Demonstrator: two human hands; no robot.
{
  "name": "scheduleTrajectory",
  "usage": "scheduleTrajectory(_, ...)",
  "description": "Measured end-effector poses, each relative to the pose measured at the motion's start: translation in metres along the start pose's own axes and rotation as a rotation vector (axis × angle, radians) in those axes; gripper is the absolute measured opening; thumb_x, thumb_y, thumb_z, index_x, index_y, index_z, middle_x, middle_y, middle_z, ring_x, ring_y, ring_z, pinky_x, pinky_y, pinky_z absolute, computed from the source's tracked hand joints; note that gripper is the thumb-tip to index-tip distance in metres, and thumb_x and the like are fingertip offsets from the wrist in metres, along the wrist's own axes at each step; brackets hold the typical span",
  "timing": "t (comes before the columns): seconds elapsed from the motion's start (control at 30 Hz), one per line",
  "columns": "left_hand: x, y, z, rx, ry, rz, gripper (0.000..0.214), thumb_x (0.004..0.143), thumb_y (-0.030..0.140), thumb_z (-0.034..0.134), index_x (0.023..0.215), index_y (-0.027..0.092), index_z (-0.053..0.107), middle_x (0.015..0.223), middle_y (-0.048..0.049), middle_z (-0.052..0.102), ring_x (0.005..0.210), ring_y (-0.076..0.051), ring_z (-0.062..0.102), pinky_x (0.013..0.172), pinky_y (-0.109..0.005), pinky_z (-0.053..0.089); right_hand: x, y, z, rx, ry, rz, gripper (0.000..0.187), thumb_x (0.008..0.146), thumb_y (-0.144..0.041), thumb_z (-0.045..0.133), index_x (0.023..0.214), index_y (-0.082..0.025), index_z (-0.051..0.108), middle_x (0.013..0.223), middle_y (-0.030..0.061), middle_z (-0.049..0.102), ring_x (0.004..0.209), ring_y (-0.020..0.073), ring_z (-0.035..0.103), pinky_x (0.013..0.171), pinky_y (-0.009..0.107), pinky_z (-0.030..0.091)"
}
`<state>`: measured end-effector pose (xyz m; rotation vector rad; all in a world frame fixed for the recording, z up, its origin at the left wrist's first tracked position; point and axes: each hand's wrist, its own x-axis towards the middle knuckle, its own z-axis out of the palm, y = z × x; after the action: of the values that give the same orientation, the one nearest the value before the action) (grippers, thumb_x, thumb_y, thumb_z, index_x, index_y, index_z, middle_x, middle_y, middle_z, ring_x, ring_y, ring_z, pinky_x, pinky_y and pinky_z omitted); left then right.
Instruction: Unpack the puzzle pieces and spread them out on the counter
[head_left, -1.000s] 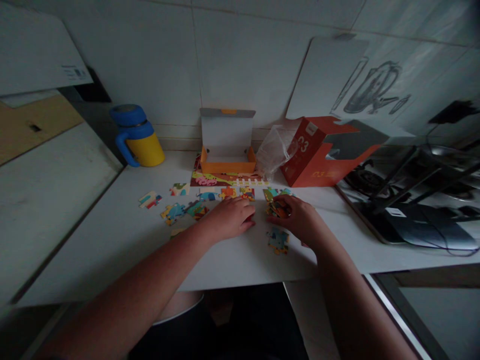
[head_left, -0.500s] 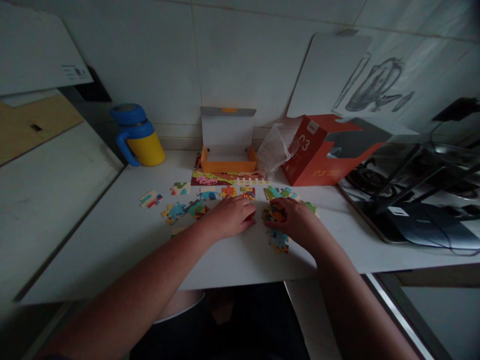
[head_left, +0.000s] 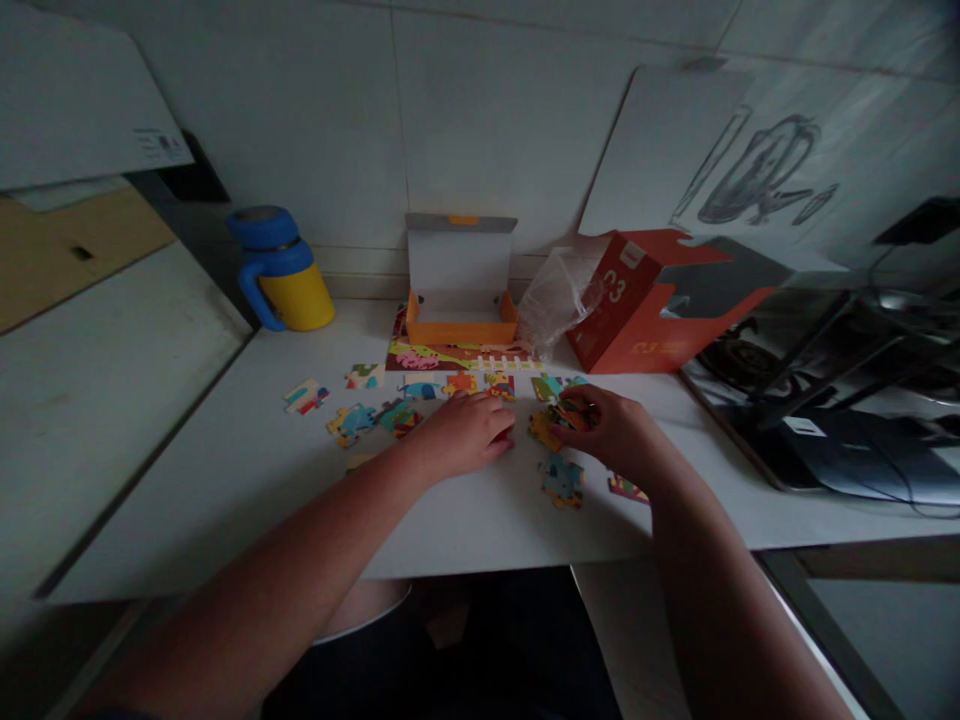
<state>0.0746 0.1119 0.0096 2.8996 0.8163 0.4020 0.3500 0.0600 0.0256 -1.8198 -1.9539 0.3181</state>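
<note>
Head view: right hand pinches a small cluster of puzzle pieces, lifted slightly off the white counter, near centre. Left hand rests flat, fingers together, beside it. Orange box stands far behind.

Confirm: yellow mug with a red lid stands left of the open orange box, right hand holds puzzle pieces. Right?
Not quite. In the head view the yellow mug has a blue lid and handle, not red. It does stand left of the open orange box, and the right hand holds puzzle pieces.
</note>
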Motion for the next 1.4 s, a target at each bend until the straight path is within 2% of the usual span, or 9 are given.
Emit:
scheduleTrajectory(0.17,0.0,0.0,0.001,0.002,0.001,0.006,0.012,0.1,0.032,0.072,0.101,0.02,0.068,0.103,-0.0065,0.071,0.101,-0.026,0.069,0.087,-0.04,0.051,-0.007,0.0,-0.003,-0.069,0.025,-0.013,0.048,0.085,-0.049,0.082,0.124,-0.022,0.073,0.113,0.0098,0.079,0.096,0.0284,0.075,0.086,0.04,0.056)
scheduleTrajectory(0.43,0.001,0.001,-0.001,-0.007,-0.005,-0.011,0.013,0.101,0.032,0.072,0.1,0.02,0.069,0.104,-0.0073,0.071,0.101,-0.026,0.069,0.087,-0.04,0.051,-0.012,-0.031,0.015,-0.161,-0.038,-0.052,0.044,0.089,-0.04,0.081,0.128,-0.021,0.071,0.125,0.0138,0.074,0.106,0.0299,0.073,0.093,0.039,0.054)
scheduleTrajectory(0.6,0.001,0.001,-0.001,-0.02,-0.01,-0.011,0.012,0.101,0.031,0.072,0.099,0.019,0.069,0.102,-0.0072,0.071,0.101,-0.026,0.068,0.088,-0.04,0.051,-0.007,-0.03,0.012,-0.144,-0.072,-0.071,0.043,0.083,-0.031,0.082,0.124,-0.022,0.073,0.12,0.0126,0.076,0.103,0.0292,0.073,0.09,0.036,0.053)
scheduleTrajectory(0.87,0.001,0.001,0.0,-0.01,-0.015,-0.011,0.012,0.101,0.031,0.072,0.102,0.019,0.07,0.104,-0.0081,0.07,0.103,-0.026,0.068,0.09,-0.04,0.051,0.005,-0.03,0.023,0.007,-0.034,-0.133,0.045,0.08,-0.034,0.085,0.121,-0.023,0.072,0.116,0.0096,0.078,0.102,0.0274,0.073,0.092,0.037,0.054)
scheduleTrajectory(1.0,0.001,0.001,-0.001,0.004,-0.013,-0.007,0.014,0.102,0.032,0.071,0.102,0.018,0.07,0.105,-0.0085,0.07,0.104,-0.027,0.069,0.091,-0.041,0.052,0.004,-0.024,0.017,0.074,0.026,-0.074,0.046,0.081,-0.04,0.085,0.121,-0.024,0.072,0.112,0.0068,0.079,0.096,0.026,0.074,0.086,0.036,0.055)
scheduleTrajectory(1.07,0.0,0.002,-0.001,0.008,0.002,0.0,0.013,0.101,0.032,0.071,0.102,0.019,0.07,0.106,-0.0086,0.071,0.106,-0.027,0.069,0.092,-0.042,0.053,0.002,-0.02,0.013,0.056,0.037,-0.042,0.046,0.08,-0.039,0.086,0.122,-0.024,0.072,0.112,0.0069,0.078,0.096,0.0265,0.074,0.086,0.037,0.055)
scheduleTrajectory(1.17,0.0,0.002,0.001,0.011,0.029,0.0,0.013,0.1,0.03,0.073,0.103,0.018,0.07,0.108,-0.0094,0.071,0.107,-0.028,0.069,0.093,-0.043,0.053,0.0,-0.019,0.013,0.013,0.047,-0.07,0.047,0.082,-0.04,0.086,0.124,-0.023,0.071,0.115,0.0089,0.077,0.101,0.0285,0.073,0.09,0.039,0.054)
scheduleTrajectory(1.27,0.001,0.0,0.003,0.006,0.031,0.005,0.013,0.1,0.031,0.073,0.101,0.018,0.07,0.106,-0.0097,0.071,0.106,-0.028,0.069,0.09,-0.043,0.054,-0.004,-0.027,0.02,-0.023,0.037,-0.114,0.046,0.087,-0.044,0.084,0.125,-0.023,0.069,0.118,0.0111,0.075,0.104,0.0297,0.072,0.093,0.04,0.054)
scheduleTrajectory(1.4,0.003,-0.003,0.005,-0.015,0.021,0.011,0.012,0.099,0.03,0.073,0.099,0.019,0.07,0.102,-0.008,0.07,0.102,-0.027,0.069,0.087,-0.041,0.054,-0.007,-0.04,0.027,-0.089,-0.017,-0.093,0.04,0.09,-0.041,0.082,0.123,-0.022,0.069,0.116,0.0137,0.072,0.102,0.0305,0.071,0.091,0.039,0.054)
